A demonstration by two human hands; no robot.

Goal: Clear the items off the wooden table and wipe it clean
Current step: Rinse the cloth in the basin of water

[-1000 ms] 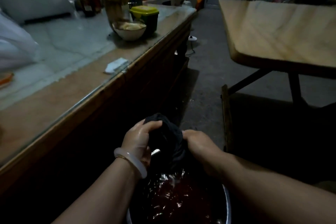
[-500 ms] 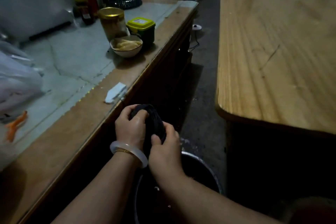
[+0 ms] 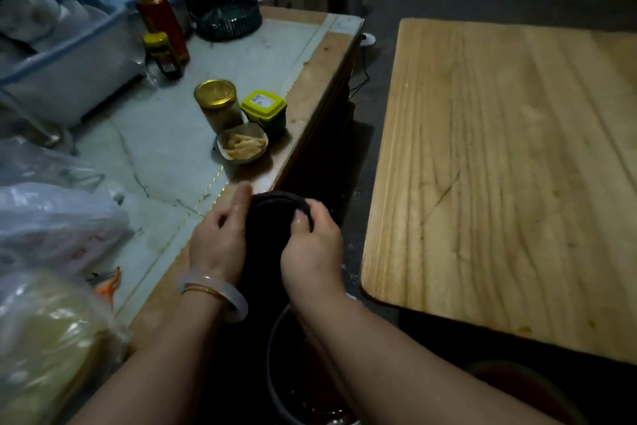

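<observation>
A dark wet cloth [image 3: 267, 235] is bunched between both my hands, above a metal basin of water [image 3: 275, 373] on the floor. My left hand [image 3: 217, 238], with a pale bangle on the wrist, grips the cloth's left side. My right hand [image 3: 312, 248] grips its right side, thumb pressed on top. The light wooden table [image 3: 510, 166] fills the right of the view, its top bare.
A glass-topped counter [image 3: 310, 86] runs along the left with a gold-lidded jar [image 3: 218, 104], a yellow-lidded tub [image 3: 264, 111], a bowl of food [image 3: 243, 147], bottles [image 3: 162, 31], a dark basket [image 3: 227, 16] and plastic bags [image 3: 51, 224]. A narrow floor gap separates counter and table.
Both hands lifted the cloth out of the basin's water and up to counter height, squeezing it together. The view rose and tilted down, showing more of the table top.
</observation>
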